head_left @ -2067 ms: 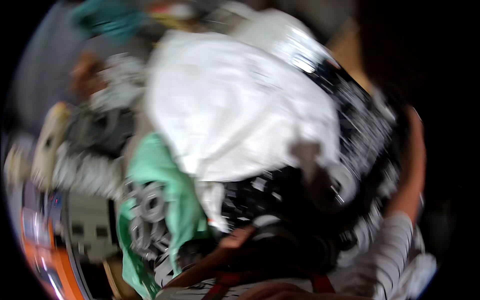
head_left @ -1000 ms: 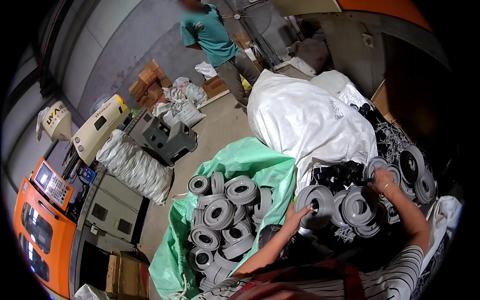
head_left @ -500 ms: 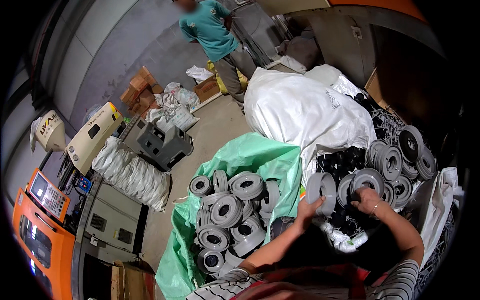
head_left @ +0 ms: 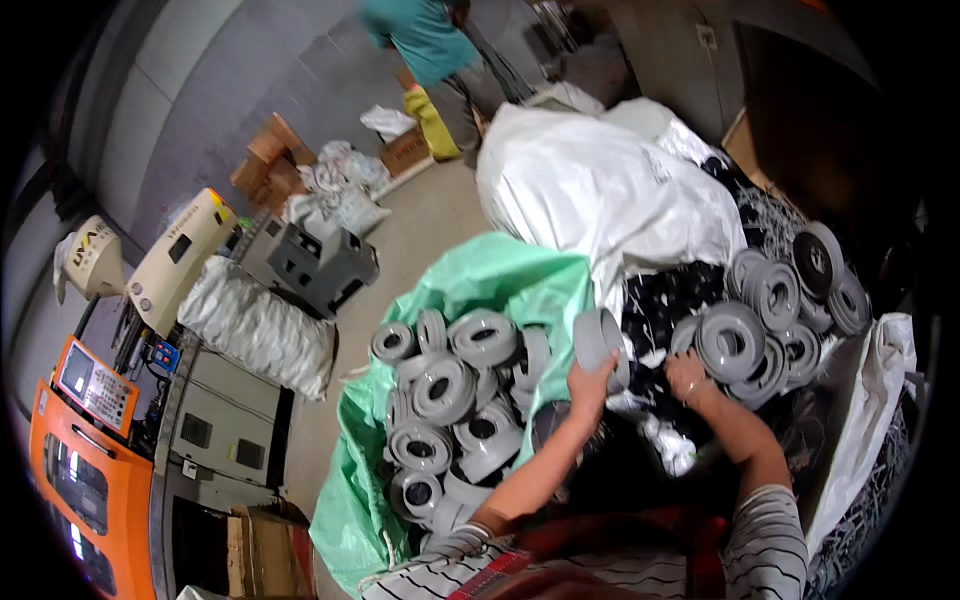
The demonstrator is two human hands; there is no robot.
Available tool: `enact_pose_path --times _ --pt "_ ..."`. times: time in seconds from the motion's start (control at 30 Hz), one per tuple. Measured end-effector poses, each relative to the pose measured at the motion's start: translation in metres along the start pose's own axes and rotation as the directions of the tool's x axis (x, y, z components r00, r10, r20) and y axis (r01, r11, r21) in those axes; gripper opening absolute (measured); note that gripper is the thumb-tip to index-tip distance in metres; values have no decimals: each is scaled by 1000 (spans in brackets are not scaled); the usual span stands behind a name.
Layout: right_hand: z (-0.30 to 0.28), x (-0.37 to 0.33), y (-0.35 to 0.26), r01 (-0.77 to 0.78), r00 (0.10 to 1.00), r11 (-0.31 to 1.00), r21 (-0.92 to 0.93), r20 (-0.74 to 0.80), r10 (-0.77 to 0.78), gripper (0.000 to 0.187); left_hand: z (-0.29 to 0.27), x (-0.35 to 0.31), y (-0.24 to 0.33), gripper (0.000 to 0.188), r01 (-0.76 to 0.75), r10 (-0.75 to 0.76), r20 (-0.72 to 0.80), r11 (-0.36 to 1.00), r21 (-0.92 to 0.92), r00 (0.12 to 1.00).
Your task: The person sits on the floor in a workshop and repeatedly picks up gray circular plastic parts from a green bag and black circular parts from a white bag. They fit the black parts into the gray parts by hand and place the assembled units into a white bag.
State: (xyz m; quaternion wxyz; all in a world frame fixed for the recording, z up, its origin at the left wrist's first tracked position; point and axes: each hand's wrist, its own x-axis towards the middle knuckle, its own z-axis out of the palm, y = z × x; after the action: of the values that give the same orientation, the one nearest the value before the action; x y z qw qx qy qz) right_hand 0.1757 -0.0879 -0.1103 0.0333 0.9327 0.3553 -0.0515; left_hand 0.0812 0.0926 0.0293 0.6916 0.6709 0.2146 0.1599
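My left hand (head_left: 592,382) grips a grey plastic ring (head_left: 597,338), a flanged wheel-like piece held upright by its lower rim beside the green sack (head_left: 560,275). Inside that sack lie several similar rings (head_left: 444,388) with open centres. To the right, my right hand (head_left: 686,376) reaches down among small black parts (head_left: 660,305), close to another grey ring (head_left: 730,342) on the pile. Its fingers are blurred and partly hidden, so whether they hold anything is unclear.
A large white sack (head_left: 600,190) stands ahead, with grey sprue scraps (head_left: 765,230) beyond the ring pile. An orange machine (head_left: 85,480), a rolled white sack (head_left: 255,325) and grey plastic steps (head_left: 320,265) are at left. Another person (head_left: 435,50) stands at the back.
My left hand has carried its grey ring leftward toward the green sack. My right hand has left the ring on the pile and moved left. The person behind has shifted and leans over.
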Motion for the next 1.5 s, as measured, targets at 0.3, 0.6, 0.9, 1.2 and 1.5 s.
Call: enact_pose_path --times 0.3,0.6,0.9,1.2,1.5 --pt "-25 -35 51 -187 978 982 -20 -94 185 24 -8 -7 -12 39 -90 87 -25 989 -115 996" --pt "-23 68 20 -253 900 717 650 -114 421 54 -9 31 -43 29 -55 57 44 998 -41 997" --pt "-47 62 20 -254 887 896 364 -281 366 25 -6 16 -14 29 -146 162 231 986 -82 959" --pt "-114 -18 -9 174 816 665 726 -485 315 24 -5 -9 -6 35 395 -7 663 808 -437 749" --pt "-160 -74 -48 254 963 692 675 -244 -115 67 -32 -72 -1 44 179 18 534 932 -314 846"
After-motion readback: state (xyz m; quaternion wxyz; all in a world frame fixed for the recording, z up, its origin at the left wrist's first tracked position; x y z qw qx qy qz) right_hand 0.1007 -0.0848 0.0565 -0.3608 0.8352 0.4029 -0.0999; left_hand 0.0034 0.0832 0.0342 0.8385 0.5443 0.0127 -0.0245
